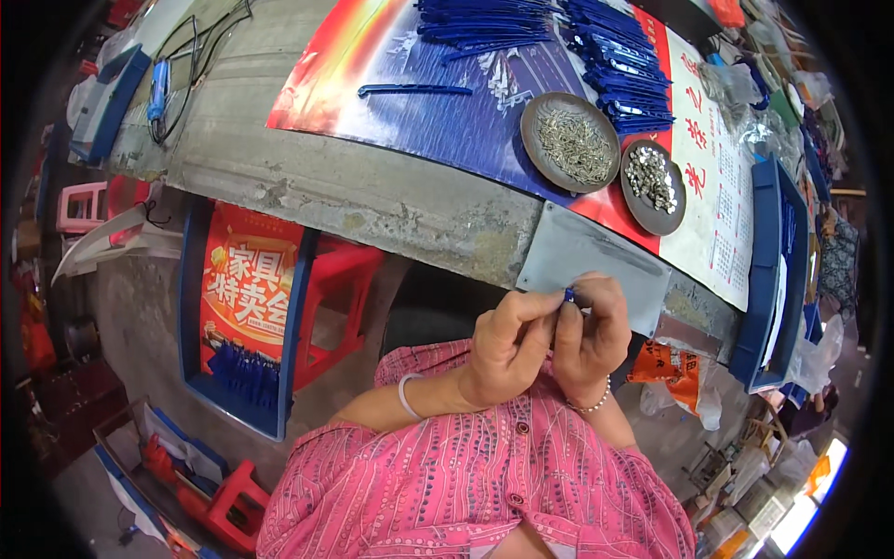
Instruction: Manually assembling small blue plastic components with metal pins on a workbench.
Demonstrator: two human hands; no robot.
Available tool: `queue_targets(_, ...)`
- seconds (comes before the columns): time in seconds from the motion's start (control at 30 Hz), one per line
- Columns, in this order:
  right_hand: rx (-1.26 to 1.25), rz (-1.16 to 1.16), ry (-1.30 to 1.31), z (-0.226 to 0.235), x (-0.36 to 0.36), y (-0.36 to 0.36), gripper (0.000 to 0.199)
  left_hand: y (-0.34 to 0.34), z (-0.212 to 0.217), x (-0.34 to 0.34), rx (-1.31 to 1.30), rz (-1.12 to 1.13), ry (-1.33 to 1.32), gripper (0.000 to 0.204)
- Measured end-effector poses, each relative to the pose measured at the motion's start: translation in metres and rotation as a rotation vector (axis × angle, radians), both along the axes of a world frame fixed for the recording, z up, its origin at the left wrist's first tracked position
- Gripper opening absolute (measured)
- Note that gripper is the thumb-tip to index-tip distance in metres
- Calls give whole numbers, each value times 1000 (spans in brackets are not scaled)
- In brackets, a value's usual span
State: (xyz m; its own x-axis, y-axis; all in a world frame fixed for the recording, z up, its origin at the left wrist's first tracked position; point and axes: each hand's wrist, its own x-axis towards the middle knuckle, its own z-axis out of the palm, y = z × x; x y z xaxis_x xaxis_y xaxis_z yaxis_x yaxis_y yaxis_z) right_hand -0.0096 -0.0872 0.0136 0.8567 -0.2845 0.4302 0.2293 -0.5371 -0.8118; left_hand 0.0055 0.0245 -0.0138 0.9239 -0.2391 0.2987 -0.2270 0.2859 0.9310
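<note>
My left hand [507, 340] and my right hand [589, 334] meet in front of my chest, just below the table edge. Together they pinch a small blue plastic piece [569, 295], only its tip showing between the fingertips. Whether a small metal part is held with it cannot be made out. On the table above lie a lone blue strip [414, 90] and piles of blue strips [615, 61]. Beside them stand a round dish of small metal pins [570, 142] and a smaller dish of shiny metal bits [653, 180].
A grey metal plate [587, 261] hangs over the concrete table's edge [372, 200]. A blue tray [771, 270] stands at the right, and another blue tray with blue strips [244, 373] leans against red stools [331, 298] at the left. Plastic bags lie at the far right.
</note>
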Motion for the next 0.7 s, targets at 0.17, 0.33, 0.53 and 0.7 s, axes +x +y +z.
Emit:
queue_targets(0.17, -248, -52, -58, -6, 4, 12, 15, 4, -3, 4, 16, 31, -17, 20)
queue_targets(0.33, -190, -177, 155, -22, -12, 20, 9, 12, -5, 0, 84, 52, -32, 23)
queue_targets(0.53, 604, 374, 224, -12, -17, -12, 47, 47, -14, 3, 23, -40, -45, 23)
queue_targets(0.7, 158, 249, 387, 5, -3, 12, 42, 213, -24, 28, 725, 504, 118, 22)
